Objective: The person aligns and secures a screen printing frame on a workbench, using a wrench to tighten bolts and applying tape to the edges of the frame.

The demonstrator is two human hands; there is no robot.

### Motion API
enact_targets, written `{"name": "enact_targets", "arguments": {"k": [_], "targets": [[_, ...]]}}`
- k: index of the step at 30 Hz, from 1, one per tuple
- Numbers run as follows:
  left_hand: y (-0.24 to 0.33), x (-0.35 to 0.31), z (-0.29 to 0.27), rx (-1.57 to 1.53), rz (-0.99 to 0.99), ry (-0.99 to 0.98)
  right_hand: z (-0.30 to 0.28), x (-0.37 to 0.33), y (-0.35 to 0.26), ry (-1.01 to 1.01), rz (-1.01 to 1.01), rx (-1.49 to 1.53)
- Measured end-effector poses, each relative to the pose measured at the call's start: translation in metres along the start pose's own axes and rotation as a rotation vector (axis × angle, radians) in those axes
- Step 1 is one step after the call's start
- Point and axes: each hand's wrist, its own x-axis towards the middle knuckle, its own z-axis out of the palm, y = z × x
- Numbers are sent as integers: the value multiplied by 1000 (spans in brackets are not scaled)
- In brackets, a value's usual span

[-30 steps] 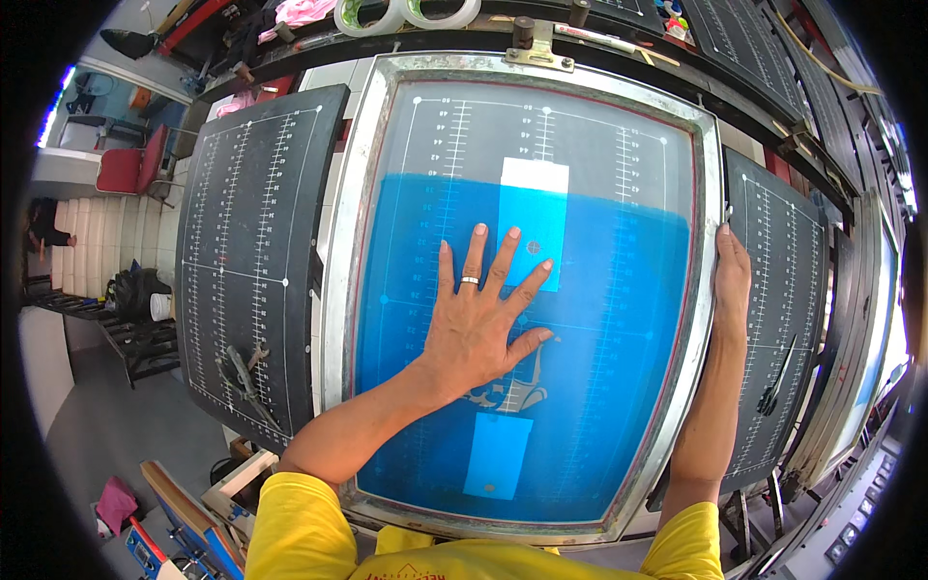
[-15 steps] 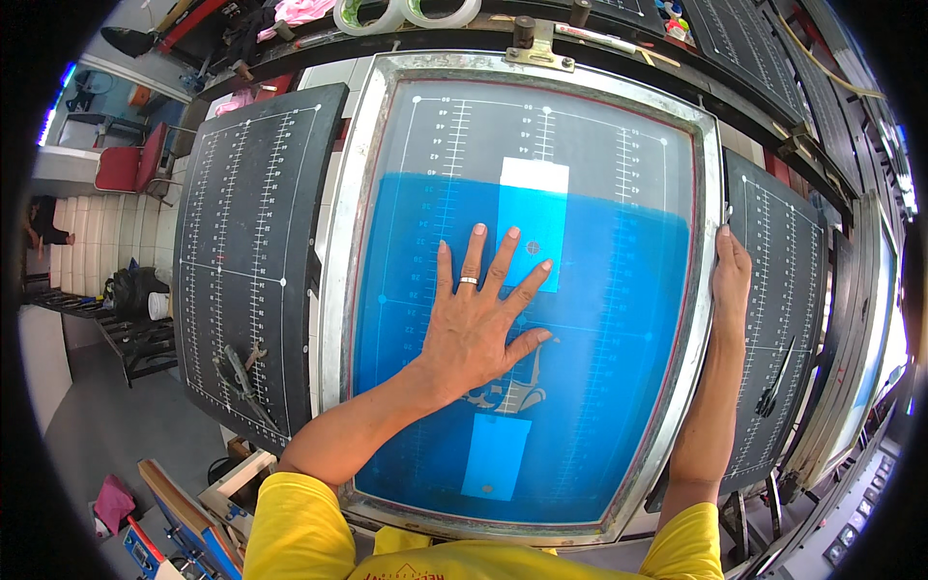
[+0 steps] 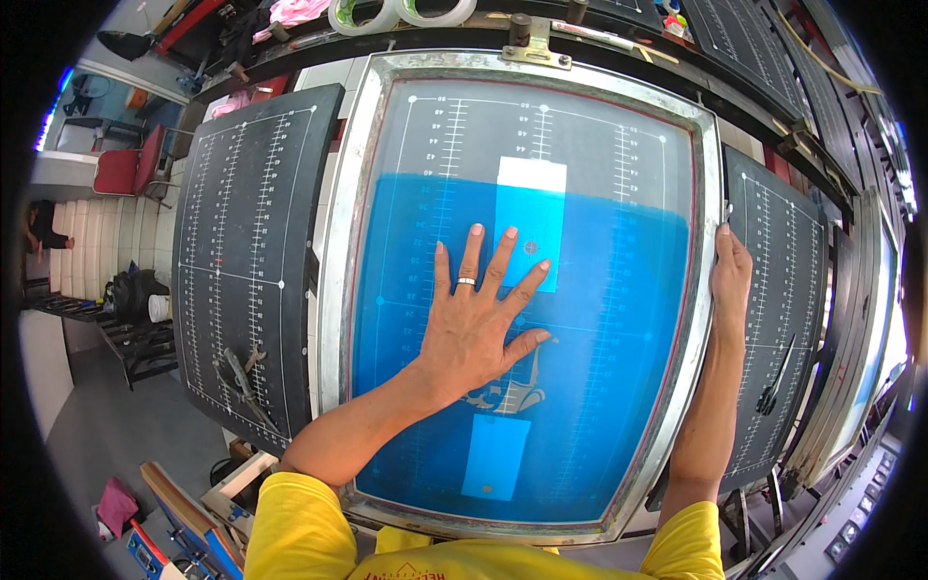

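Observation:
A metal-framed printing screen with blue-coated mesh lies over a dark board marked with white scales. My left hand rests flat on the mesh with its fingers spread, a ring on one of them. It covers part of a see-through design. Through the mesh show a pale paper sheet at the far side and a second paper piece nearer me. My right hand is closed around the frame's right edge, some of its fingers hidden behind the edge.
Dark scaled boards stand left and right; pliers lie on the left one, dark scissors on the right. A metal clamp meets the frame's far edge. Tape rolls sit beyond on a dark rail.
Both hands hold their places on the screen. The view has shifted very slightly; nothing else visibly moves.

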Motion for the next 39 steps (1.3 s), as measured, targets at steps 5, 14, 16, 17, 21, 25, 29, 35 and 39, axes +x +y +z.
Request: {"name": "enact_targets", "arguments": {"k": [5,14,16,17,21,25,29,35,39], "targets": [[0,0,0,-5,1,4,-3,5,10,-20,13,52],[0,0,0,-10,0,3,-3,3,4,-13,40,17],[0,1,-2,-14,-3,-3,-2,3,3,-14,38,13],[0,0,-2,-16,-2,1,-2,2,2,-11,40,10],[0,0,-3,-18,0,7,-4,6,9,-15,29,4],[1,2,-3,-24,6,14,-7,8,12,-14,10,17],[1,2,-5,-16,-1,1,2,0,-1,-1,23,43],[1,2,-3,-19,10,16,-2,4,7,-35,-16,22],[3,0,-8,-19,11,30,1,-1,3,4,-32,-15]]}}
